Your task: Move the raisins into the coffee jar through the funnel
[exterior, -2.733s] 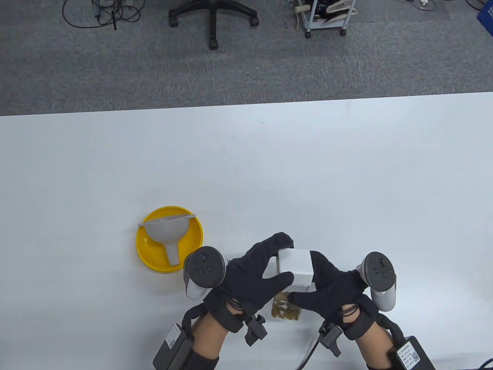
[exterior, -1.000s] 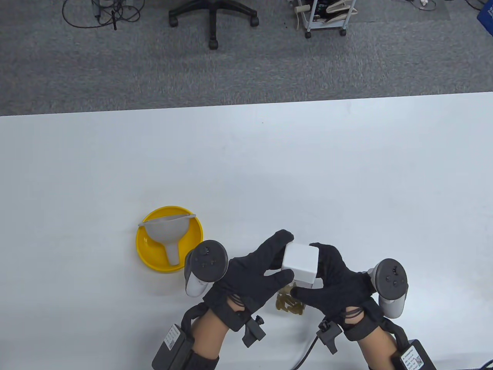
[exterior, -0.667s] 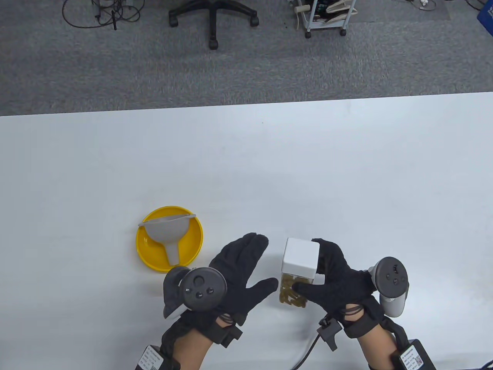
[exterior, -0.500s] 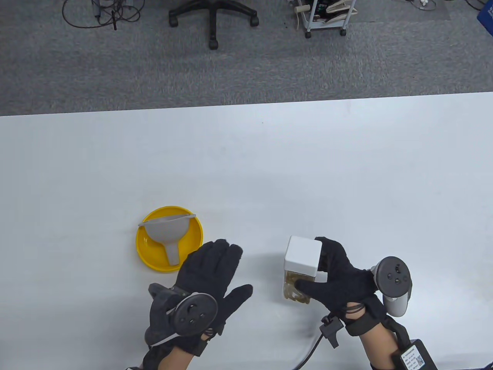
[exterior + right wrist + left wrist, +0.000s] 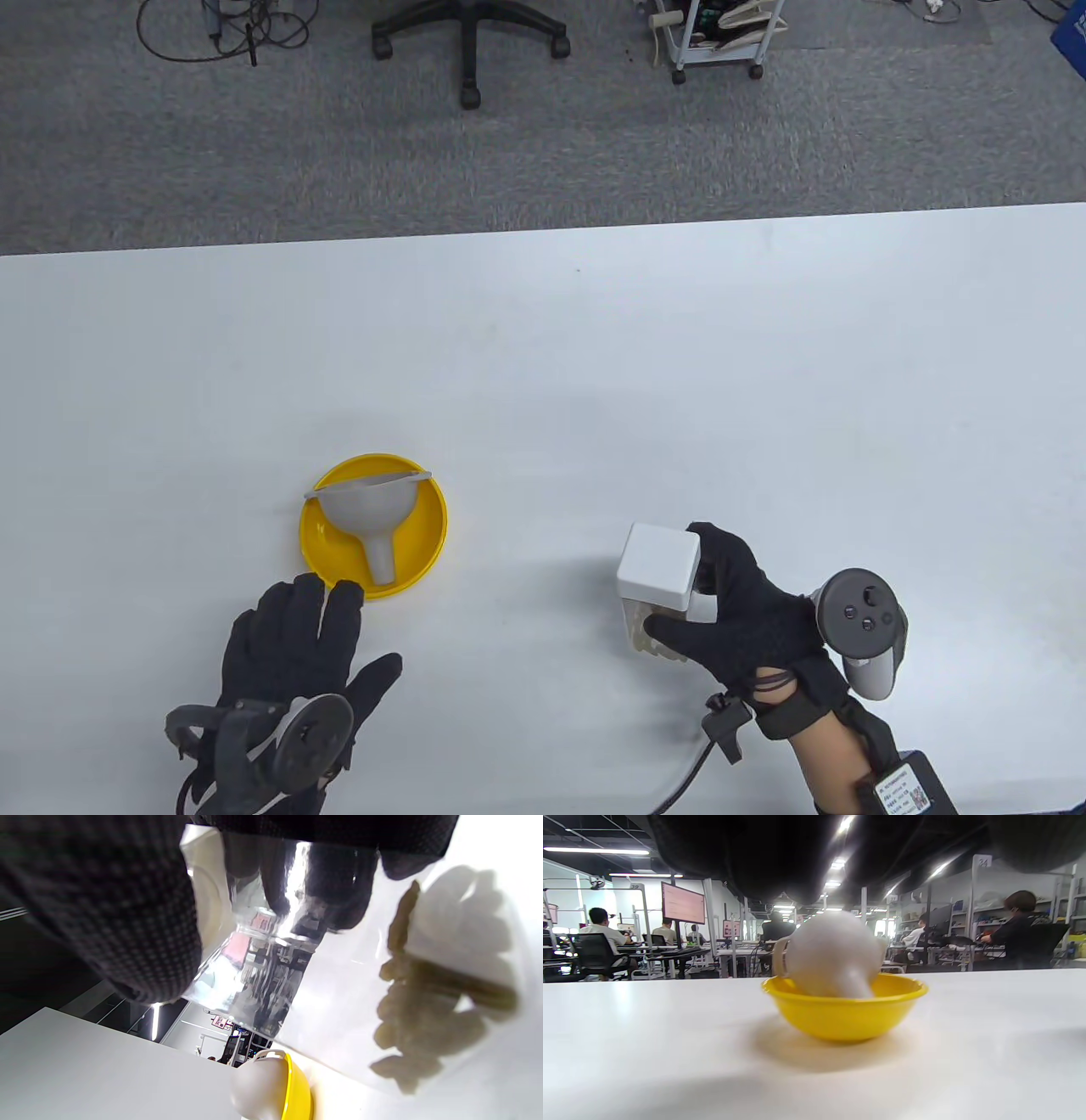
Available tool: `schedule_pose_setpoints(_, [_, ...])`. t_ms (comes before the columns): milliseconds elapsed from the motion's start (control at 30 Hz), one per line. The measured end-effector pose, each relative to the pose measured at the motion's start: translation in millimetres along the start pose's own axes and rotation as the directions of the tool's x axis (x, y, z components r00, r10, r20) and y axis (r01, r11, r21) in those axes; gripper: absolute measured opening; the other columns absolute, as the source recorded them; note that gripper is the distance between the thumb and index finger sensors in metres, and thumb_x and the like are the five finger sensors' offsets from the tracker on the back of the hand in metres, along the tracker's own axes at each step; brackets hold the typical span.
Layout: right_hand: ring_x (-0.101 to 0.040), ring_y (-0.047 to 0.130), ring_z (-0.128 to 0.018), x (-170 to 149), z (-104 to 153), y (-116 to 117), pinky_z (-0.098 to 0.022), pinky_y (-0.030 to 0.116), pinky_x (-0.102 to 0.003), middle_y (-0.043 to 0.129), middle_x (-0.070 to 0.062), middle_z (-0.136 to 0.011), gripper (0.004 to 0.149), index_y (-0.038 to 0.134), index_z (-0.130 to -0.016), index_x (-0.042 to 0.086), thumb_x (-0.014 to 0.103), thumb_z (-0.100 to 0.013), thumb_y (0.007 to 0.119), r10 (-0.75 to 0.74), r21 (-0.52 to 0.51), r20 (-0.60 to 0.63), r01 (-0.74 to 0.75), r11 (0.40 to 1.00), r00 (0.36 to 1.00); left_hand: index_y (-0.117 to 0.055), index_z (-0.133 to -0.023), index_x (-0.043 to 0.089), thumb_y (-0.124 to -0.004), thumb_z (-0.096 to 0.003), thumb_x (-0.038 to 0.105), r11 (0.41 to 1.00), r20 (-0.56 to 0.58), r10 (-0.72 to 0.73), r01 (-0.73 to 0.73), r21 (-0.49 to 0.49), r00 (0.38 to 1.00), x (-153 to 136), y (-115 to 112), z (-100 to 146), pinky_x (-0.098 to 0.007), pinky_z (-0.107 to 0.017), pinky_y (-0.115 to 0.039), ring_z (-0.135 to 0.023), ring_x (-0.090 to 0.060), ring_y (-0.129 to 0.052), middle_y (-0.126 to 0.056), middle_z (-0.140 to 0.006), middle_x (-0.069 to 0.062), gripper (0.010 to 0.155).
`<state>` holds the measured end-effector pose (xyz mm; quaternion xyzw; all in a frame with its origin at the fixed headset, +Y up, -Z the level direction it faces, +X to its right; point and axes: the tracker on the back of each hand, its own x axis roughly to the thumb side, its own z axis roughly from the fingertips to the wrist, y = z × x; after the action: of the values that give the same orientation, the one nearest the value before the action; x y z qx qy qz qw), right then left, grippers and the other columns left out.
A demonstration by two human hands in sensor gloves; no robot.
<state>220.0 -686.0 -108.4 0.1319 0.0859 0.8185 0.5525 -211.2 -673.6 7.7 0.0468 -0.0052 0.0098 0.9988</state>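
A clear square jar (image 5: 652, 635) with a white lid (image 5: 659, 564) and raisins (image 5: 424, 1018) at its bottom stands upright near the table's front. My right hand (image 5: 679, 586) grips it around the lid and upper wall. A grey funnel (image 5: 366, 509) lies tilted in a yellow bowl (image 5: 424, 543) to the left. My left hand (image 5: 348, 628) lies open and empty just in front of the bowl, fingertips near its rim. The left wrist view shows the bowl (image 5: 844, 1014) and the funnel (image 5: 831, 955) close ahead. The right wrist view shows the lid (image 5: 208, 899) and the bowl (image 5: 299, 1090) beyond.
The white table (image 5: 594, 365) stretches wide behind and to both sides of the objects. Beyond its far edge, on the grey floor, stand an office chair base (image 5: 468, 38) and a small cart (image 5: 717, 38).
My left hand has let go of the jar's lid and moved left and back, down beside the bowl. My right hand keeps its grip on the jar, which now stands more upright.
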Motion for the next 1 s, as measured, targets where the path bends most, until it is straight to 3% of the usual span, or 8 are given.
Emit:
schedule_pose_setpoints(133, [-0.04,0.081,-0.09,-3.9,-1.7,1.9,-0.065,0.069,-0.063,0.074,-0.011,-0.103,0.089,0.057,-0.1,0.028,0.049,-0.03,0.109,0.011,0.003,-0.021,-0.011,1.0,1.0,-0.061,-0.107,0.033,-0.07,-0.039,0.078,1.0,-0.019,-0.024,0.023,-0.015,1.0,-8.8,-12.6,3.3,-0.062,-0.074,-0.063,-0.101,-0.043,-0.072,-0.071,-0.114,-0.01,0.082])
schedule_pose_setpoints(233, [-0.042,0.064,-0.096,-5.2,-3.5,3.5,-0.066,0.063,-0.065,0.058,-0.014,-0.109,0.088,0.06,-0.1,0.03,0.048,-0.029,0.11,0.038,0.003,-0.045,-0.038,0.999,0.998,-0.06,-0.107,0.034,-0.07,-0.0386,0.078,0.998,-0.023,-0.049,0.048,-0.027,0.999,-12.9,-22.4,4.3,-0.062,-0.074,-0.063,-0.102,-0.043,-0.071,-0.071,-0.114,-0.009,0.083])
schedule_pose_setpoints(367, [-0.039,0.052,-0.092,-1.9,-7.4,1.9,-0.07,0.05,-0.068,0.049,-0.013,-0.104,0.088,0.063,-0.1,0.034,0.049,-0.028,0.11,0.145,0.003,-0.087,-0.145,0.989,0.986,-0.061,-0.107,0.034,-0.07,-0.038,0.078,0.996,-0.034,-0.074,0.072,-0.058,0.997,-17.4,-28.7,3.0,-0.062,-0.074,-0.063,-0.102,-0.042,-0.071,-0.072,-0.113,-0.008,0.082])
schedule_pose_setpoints(567, [-0.036,0.065,-0.084,0.0,-19.2,-0.2,-0.068,0.048,-0.07,0.07,-0.01,-0.096,0.087,0.062,-0.102,0.035,0.043,-0.028,0.109,0.182,0.021,-0.123,-0.18,0.983,0.976,-0.06,-0.107,0.035,-0.071,-0.0378,0.078,0.996,-0.046,-0.066,0.063,-0.056,0.997,-18.8,-28.8,3.6,-0.062,-0.075,-0.062,-0.102,-0.042,-0.07,-0.071,-0.114,-0.008,0.082])
schedule_pose_setpoints(667, [-0.037,0.071,-0.087,-1.1,-27.8,1.5,-0.068,0.053,-0.069,0.074,-0.01,-0.099,0.087,0.06,-0.102,0.034,0.041,-0.029,0.107,0.19,0.104,-0.138,-0.177,0.979,0.972,-0.06,-0.107,0.035,-0.071,-0.0379,0.078,0.996,-0.043,-0.075,0.073,-0.052,0.996,-16.5,-27.8,3.2,-0.062,-0.075,-0.061,-0.103,-0.042,-0.07,-0.071,-0.114,-0.008,0.082])
schedule_pose_setpoints(1000, [-0.036,0.074,-0.089,-15.9,-37.9,17.6,-0.068,0.058,-0.066,0.075,-0.008,-0.101,0.087,0.058,-0.104,0.033,0.04,-0.031,0.105,0.249,0.18,-0.175,-0.218,0.959,0.953,-0.06,-0.107,0.035,-0.071,-0.0378,0.078,0.994,-0.031,-0.094,0.092,-0.056,0.995,-11.1,-29.4,4.1,-0.062,-0.076,-0.06,-0.104,-0.041,-0.068,-0.07,-0.114,-0.007,0.082])
